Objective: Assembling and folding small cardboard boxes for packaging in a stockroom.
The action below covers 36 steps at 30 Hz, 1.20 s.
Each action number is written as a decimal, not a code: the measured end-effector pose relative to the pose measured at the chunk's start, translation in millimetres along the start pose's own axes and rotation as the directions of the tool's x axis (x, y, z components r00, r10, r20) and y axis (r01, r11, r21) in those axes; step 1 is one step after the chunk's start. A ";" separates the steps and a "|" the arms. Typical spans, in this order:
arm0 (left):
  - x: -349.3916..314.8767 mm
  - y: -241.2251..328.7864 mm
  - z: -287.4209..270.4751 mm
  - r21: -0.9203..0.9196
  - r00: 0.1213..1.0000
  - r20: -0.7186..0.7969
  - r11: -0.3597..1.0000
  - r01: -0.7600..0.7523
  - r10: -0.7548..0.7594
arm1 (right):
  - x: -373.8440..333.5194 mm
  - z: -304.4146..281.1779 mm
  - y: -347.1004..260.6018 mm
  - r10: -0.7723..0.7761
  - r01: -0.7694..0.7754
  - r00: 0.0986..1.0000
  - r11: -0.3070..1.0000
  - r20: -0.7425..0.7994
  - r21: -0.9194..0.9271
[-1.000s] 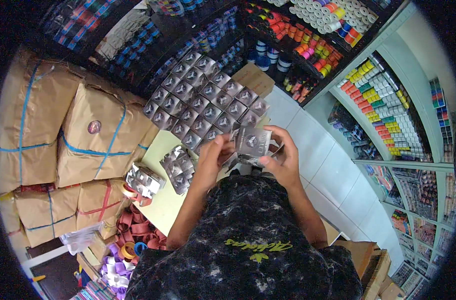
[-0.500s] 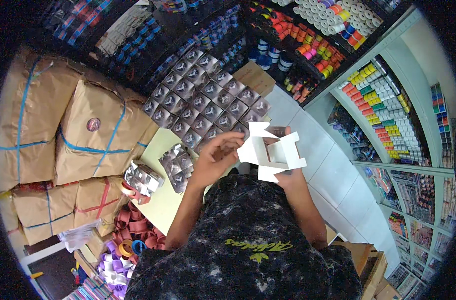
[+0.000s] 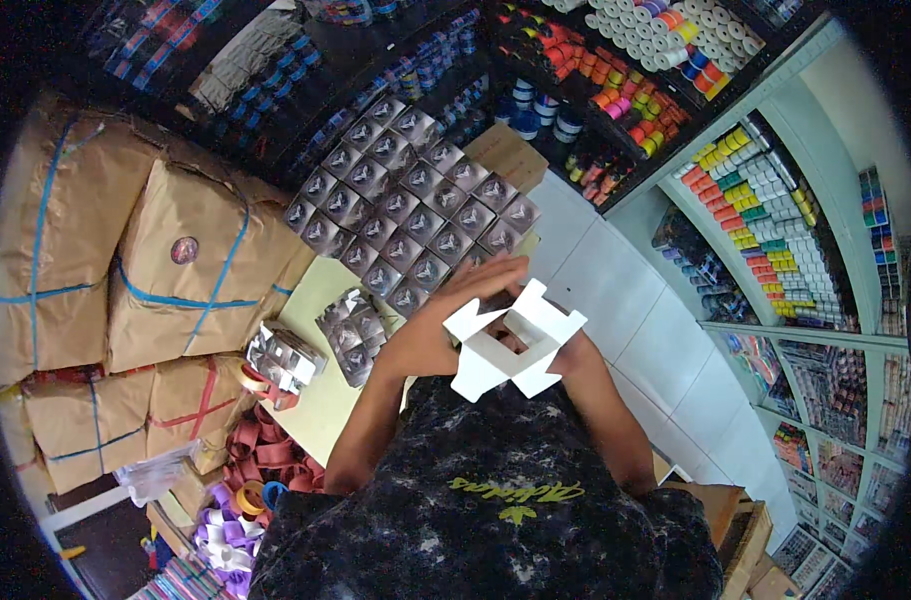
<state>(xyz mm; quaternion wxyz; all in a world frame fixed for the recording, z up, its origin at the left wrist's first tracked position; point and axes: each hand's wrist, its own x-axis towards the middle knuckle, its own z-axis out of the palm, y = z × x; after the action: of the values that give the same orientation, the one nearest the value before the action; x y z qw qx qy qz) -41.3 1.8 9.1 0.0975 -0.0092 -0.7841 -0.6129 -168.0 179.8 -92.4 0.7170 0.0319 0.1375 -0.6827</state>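
A small open carton [image 3: 531, 347], white inside with its flaps spread outward, is held up in front of my chest. My left hand [image 3: 437, 325] lies against its left and far sides, its fingers long and close together along the far edge. On the right, my right hand [image 3: 579, 358] grips the carton from the side and beneath, most of its fingers hidden. Skin shows through the carton's opening, though whose fingers these are is unclear. Beyond my hands, several rows of dark, silvery printed boxes [image 3: 415, 214] cover the table [image 3: 320, 420].
A smaller group of the boxes [image 3: 355, 335] and a shiny wrapped stack [image 3: 285, 357] stand left, by a tape roll [image 3: 265, 380]. Brown paper parcels [image 3: 180, 260] pile up far left. Shelves of coloured spools [image 3: 755, 215] line the right, beyond the tiled floor [image 3: 645, 330].
The carton has turned and shifted slightly left and nearer to me. My left hand has gone from bent fingers at a flap to straighter fingers along the carton's far side.
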 end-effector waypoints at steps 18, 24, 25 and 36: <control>-10.2 -14.0 -11.8 -0.238 0.946 -0.305 0.971 0.037 -0.110 | 4.8 66.2 -7.3 -0.604 0.278 0.776 0.586 -0.182 -0.761; -6.9 -3.0 -7.1 -0.274 0.924 -0.354 0.961 0.041 -0.140 | -5.1 88.7 -21.3 -0.509 0.500 0.793 0.229 0.335 -0.835; -6.9 -2.2 -6.6 -0.302 0.918 -0.363 0.952 0.048 -0.161 | -6.4 89.9 -22.2 -0.509 0.500 0.793 0.229 0.335 -0.835; -10.8 -16.3 -8.1 -0.260 0.962 -0.269 0.965 -0.022 -0.051 | -7.3 93.6 -16.5 -0.499 0.431 0.787 0.023 0.363 -0.902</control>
<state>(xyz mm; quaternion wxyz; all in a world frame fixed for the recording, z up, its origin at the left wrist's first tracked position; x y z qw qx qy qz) -31.7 -8.9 -6.4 0.1983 0.0687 -0.6759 -0.7065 -170.2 163.9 1.5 0.3061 -0.4465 0.5509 -0.6351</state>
